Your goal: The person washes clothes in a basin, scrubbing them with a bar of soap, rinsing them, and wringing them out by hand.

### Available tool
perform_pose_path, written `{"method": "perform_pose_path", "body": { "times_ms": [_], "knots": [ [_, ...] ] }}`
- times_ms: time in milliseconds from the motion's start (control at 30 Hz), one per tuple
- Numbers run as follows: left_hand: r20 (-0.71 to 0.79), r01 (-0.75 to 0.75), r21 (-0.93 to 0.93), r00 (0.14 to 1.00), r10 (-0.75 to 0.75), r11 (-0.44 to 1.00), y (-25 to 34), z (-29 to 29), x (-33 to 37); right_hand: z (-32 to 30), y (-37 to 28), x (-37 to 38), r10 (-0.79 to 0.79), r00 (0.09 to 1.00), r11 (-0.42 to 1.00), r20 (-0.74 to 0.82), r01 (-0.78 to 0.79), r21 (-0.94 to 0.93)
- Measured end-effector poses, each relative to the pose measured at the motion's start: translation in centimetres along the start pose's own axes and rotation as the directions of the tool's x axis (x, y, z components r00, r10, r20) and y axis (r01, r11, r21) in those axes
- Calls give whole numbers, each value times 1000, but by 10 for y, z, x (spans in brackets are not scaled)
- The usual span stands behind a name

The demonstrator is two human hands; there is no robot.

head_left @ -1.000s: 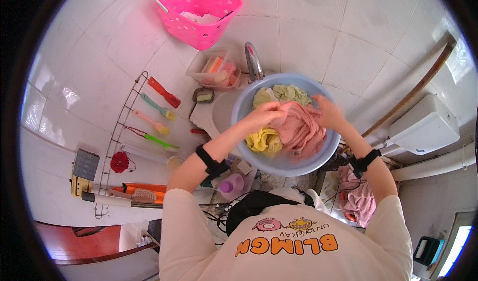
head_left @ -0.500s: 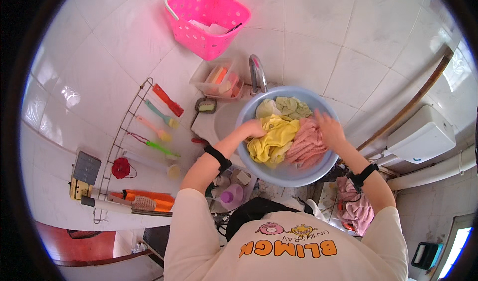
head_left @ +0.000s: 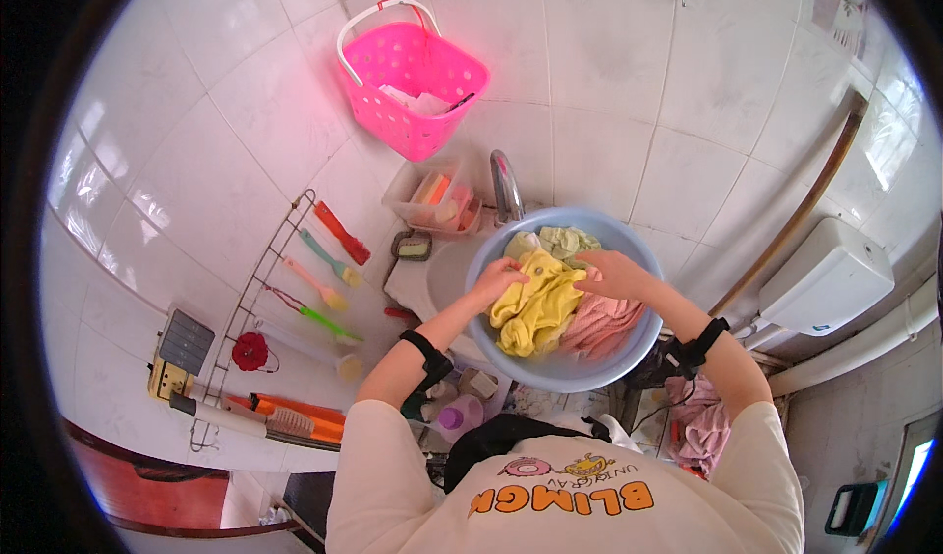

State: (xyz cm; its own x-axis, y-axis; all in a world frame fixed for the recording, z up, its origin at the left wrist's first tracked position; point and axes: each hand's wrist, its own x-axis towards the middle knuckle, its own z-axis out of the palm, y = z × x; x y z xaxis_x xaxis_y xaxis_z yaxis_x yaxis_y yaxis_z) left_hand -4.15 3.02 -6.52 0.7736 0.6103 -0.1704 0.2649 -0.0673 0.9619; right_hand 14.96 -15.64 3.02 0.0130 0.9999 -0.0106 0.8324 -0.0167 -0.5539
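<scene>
A yellow cloth garment is bunched in a light blue basin. My left hand is closed on its upper left edge, fingertips pressed together. My right hand has its fingers bent over the cloth's right edge and appears to pinch it. Under and beside that hand lies a pink knitted cloth. A pale green cloth and a whitish one sit at the basin's far side. The lower parts of the cloths are hidden in the basin.
A chrome faucet rises behind the basin, over the white sink. Left of it stands a clear plastic box under a hanging pink basket. Brushes hang from a wire rack. A white cistern is at the right.
My right hand has moved left from the pink cloth to the yellow one. My left hand stays at the yellow cloth's left side. The whole view has shifted, showing more wall above.
</scene>
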Motion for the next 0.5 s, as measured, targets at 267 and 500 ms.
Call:
{"method": "perform_pose_path", "body": {
  "times_ms": [267, 500],
  "knots": [
    [95, -91, -274, 988, 121, 957, 141, -24, -19, -4, -24, 31, 10, 943, 929, -333, 114, 351],
    [275, -182, -281, 926, 260, 942, 239, -25, -45, -41, -22, 66, -80, 856, 815, -510, 351, 462]
  ]
}}
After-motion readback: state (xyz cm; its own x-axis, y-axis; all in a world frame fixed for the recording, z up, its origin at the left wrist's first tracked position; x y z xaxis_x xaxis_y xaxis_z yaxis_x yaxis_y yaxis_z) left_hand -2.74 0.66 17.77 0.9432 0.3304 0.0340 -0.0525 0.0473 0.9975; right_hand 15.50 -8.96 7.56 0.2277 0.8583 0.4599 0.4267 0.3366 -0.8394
